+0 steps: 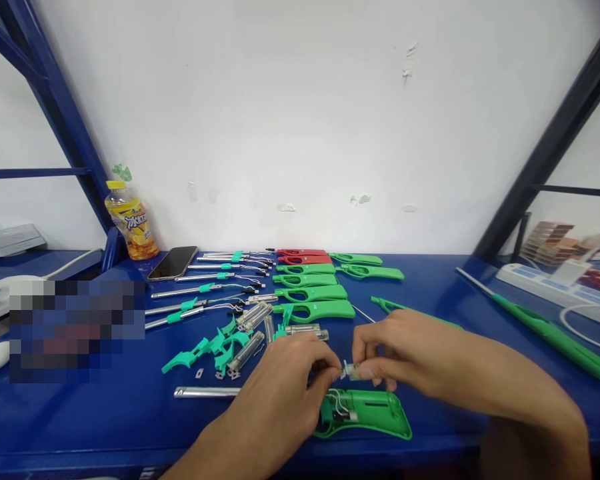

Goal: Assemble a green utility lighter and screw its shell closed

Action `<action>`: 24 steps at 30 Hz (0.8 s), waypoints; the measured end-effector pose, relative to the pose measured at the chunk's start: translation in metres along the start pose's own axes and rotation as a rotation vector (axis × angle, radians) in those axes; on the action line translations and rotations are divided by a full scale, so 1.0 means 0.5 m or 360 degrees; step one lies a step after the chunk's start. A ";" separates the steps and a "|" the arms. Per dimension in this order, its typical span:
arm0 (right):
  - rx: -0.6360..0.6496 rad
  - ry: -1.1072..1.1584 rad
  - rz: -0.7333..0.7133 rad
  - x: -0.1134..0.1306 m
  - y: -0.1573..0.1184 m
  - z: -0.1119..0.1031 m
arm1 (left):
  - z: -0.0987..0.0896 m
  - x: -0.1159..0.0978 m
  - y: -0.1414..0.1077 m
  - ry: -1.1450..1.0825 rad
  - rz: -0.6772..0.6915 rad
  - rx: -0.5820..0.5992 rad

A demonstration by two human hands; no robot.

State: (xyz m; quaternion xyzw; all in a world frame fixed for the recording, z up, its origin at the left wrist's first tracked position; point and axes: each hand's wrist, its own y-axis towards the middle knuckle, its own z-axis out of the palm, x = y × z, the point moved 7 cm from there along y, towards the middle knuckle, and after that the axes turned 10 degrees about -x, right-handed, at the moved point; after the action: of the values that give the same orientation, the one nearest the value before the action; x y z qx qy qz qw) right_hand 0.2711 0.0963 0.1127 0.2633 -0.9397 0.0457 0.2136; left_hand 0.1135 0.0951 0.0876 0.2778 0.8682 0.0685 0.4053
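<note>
Through the head camera, my only view, I have both hands raised just above the near part of a blue table (105, 427), their fingertips nearly meeting. My left hand (293, 377) pinches a small white piece (343, 374) between thumb and forefinger, and my right hand (405, 347) grasps a small clear tank (353, 371) by its sides, its end just beside that white piece. Below them an open green handle half (375, 408) lies hollow side up, with white wires (338, 401) inside it; a metal tube (205, 393) sticks out to the left, and my left hand hides where the two would meet. Beyond my left hand I see a loose heap of teal parts (220, 347) and other clear tanks (246, 351), with small metal plates (199, 373) nearby. Farther back, wired metal rods (183, 291) lie in a row, beside green handles (313, 293) and two red handles (303, 259). A phone (173, 264) and a drink bottle (133, 223) are at the far left, and a long green lighter (550, 330) lies at the right near a white power strip (563, 290)
</note>
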 end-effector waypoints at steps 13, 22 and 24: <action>-0.0003 0.0001 -0.0017 0.001 0.000 -0.004 | 0.001 0.003 -0.003 0.0007 -0.0002 -0.0018; 0.0024 -0.0008 -0.0080 0.004 0.007 0.005 | 0.001 0.001 -0.005 0.0020 0.0039 -0.0027; 0.0026 0.0006 -0.0039 0.002 0.007 0.004 | 0.001 0.000 -0.005 0.0016 0.0058 -0.0011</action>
State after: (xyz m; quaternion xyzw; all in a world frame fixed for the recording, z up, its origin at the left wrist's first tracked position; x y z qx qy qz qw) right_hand 0.2678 0.0985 0.1112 0.2764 -0.9356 0.0513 0.2138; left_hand 0.1127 0.0929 0.0865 0.2917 0.8648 0.0803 0.4007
